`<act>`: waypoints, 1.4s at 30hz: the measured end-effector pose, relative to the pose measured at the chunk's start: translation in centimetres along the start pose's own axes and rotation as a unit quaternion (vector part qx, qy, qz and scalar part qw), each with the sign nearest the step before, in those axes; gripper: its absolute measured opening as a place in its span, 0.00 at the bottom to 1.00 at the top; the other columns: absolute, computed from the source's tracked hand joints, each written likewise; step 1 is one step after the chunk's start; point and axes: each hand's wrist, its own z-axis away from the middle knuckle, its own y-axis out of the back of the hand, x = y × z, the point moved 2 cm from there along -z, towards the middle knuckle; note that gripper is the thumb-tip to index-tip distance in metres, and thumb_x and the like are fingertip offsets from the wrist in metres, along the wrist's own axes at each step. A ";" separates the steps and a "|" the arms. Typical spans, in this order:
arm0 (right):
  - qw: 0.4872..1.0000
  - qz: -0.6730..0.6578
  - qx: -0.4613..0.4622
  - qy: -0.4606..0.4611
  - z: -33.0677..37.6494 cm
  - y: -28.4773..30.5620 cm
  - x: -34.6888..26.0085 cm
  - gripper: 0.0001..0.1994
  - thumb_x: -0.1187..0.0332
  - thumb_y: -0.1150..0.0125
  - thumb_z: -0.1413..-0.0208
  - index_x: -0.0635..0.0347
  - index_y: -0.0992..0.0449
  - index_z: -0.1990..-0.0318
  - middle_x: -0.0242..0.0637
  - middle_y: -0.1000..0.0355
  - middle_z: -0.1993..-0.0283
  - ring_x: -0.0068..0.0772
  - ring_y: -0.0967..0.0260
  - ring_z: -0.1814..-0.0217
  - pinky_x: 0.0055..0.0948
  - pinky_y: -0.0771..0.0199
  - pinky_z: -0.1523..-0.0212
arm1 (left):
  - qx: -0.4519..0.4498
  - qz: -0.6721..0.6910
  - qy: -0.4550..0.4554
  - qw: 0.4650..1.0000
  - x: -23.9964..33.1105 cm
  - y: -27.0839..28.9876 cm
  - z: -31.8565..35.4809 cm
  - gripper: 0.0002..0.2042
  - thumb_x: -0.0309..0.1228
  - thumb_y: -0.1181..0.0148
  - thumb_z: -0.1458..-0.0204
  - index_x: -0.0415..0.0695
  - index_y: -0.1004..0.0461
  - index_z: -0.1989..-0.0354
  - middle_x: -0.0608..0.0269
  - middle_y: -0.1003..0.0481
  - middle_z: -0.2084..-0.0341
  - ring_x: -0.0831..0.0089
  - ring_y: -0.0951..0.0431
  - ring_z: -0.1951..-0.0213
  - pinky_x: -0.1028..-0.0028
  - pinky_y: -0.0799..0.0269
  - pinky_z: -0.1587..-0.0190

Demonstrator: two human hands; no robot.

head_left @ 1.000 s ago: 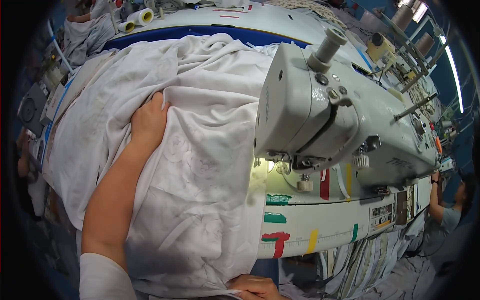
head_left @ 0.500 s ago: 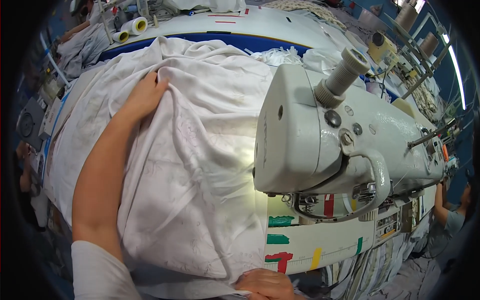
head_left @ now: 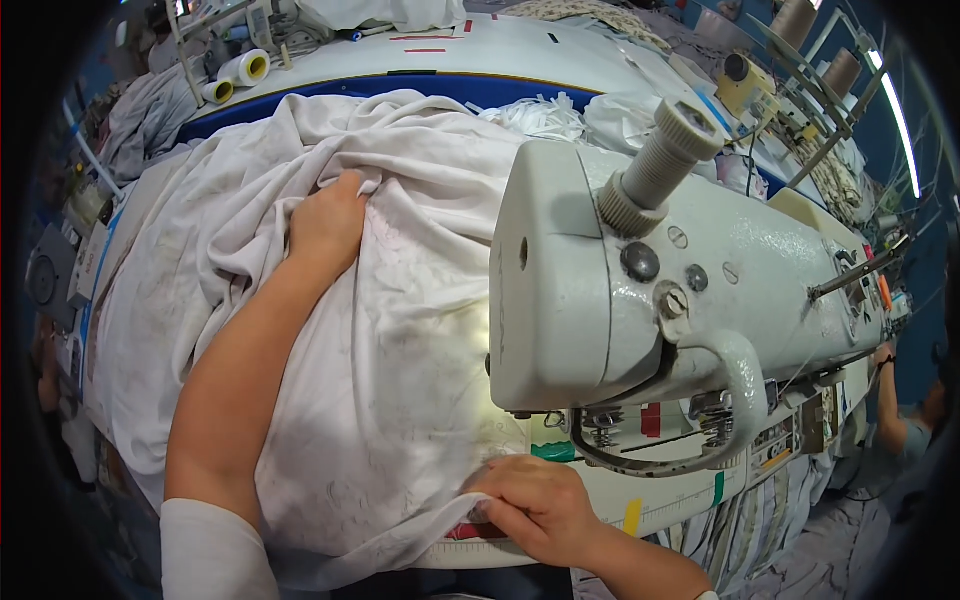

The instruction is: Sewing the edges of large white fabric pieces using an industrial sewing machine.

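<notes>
A large sheet of white fabric (head_left: 420, 350) with a faint flower pattern lies rumpled over the sewing table, left of a white sewing machine (head_left: 560, 260). Toward its far part, my left hand (head_left: 330, 220) is closed on a gathered fold. My right hand (head_left: 530, 505) pinches the fabric's near edge at the table's front, just below the machine's needle area. Between the hands the cloth runs fairly smooth, and a lamp glow falls on it beside the machine head. The right fingertips are partly hidden by cloth.
Coloured tape strips, one yellow (head_left: 632, 517), mark the machine bed beside a printed ruler. Behind stands a white table (head_left: 480, 60) with a blue edge and thread cones (head_left: 243, 68). White scraps (head_left: 535, 118) lie beyond the machine. Another person's arm (head_left: 888, 400) shows at the far right.
My left hand has moved right and slightly nearer with its fold. My right hand has risen from the lower edge, bringing the fabric edge up over the machine bed. The view has shifted slightly.
</notes>
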 end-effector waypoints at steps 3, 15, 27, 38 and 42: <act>0.999 0.041 0.013 0.001 -0.9 -0.1 0.6 0.06 0.76 0.41 0.49 0.61 0.22 0.64 0.37 0.25 0.70 0.39 0.26 0.64 0.38 0.26 0.52 | 0.003 -0.033 0.050 0.998 0.5 -1.9 -3.4 0.11 0.39 0.52 0.43 0.44 0.32 0.64 0.43 0.24 0.70 0.43 0.24 0.64 0.50 0.31 0.61; 0.950 0.237 0.047 0.199 2.0 -2.6 -2.4 0.16 0.80 0.40 0.68 0.60 0.26 0.65 0.37 0.29 0.66 0.43 0.32 0.62 0.38 0.33 0.57 | -0.077 0.148 -0.141 0.976 2.8 3.8 0.0 0.29 0.33 0.37 0.51 0.40 0.39 0.40 0.43 0.31 0.48 0.47 0.32 0.46 0.60 0.37 0.41; 0.995 0.080 0.051 -0.009 12.0 -11.3 -2.0 0.12 0.80 0.39 0.53 0.66 0.26 0.59 0.43 0.26 0.61 0.38 0.27 0.58 0.34 0.29 0.53 | 0.010 0.135 0.044 0.990 -3.0 11.3 51.2 0.18 0.26 0.31 0.59 0.40 0.31 0.59 0.56 0.27 0.72 0.52 0.26 0.69 0.61 0.29 0.63; 0.863 -0.440 -0.155 -0.196 10.5 -19.7 -2.8 0.41 0.75 0.31 0.59 0.60 0.45 0.35 0.39 0.41 0.36 0.34 0.42 0.35 0.32 0.43 0.36 | 0.184 0.550 0.211 0.787 -4.5 34.1 42.9 0.18 0.40 0.54 0.38 0.35 0.27 0.61 0.55 0.22 0.70 0.71 0.22 0.70 0.74 0.27 0.63; 0.824 -0.492 -0.239 -0.151 10.9 -20.6 -7.8 0.48 0.69 0.28 0.59 0.54 0.52 0.30 0.37 0.46 0.32 0.34 0.50 0.29 0.35 0.54 0.31 | 0.199 0.340 0.130 0.910 -0.1 38.3 36.4 0.17 0.38 0.50 0.38 0.33 0.26 0.65 0.63 0.24 0.73 0.82 0.28 0.74 0.84 0.35 0.69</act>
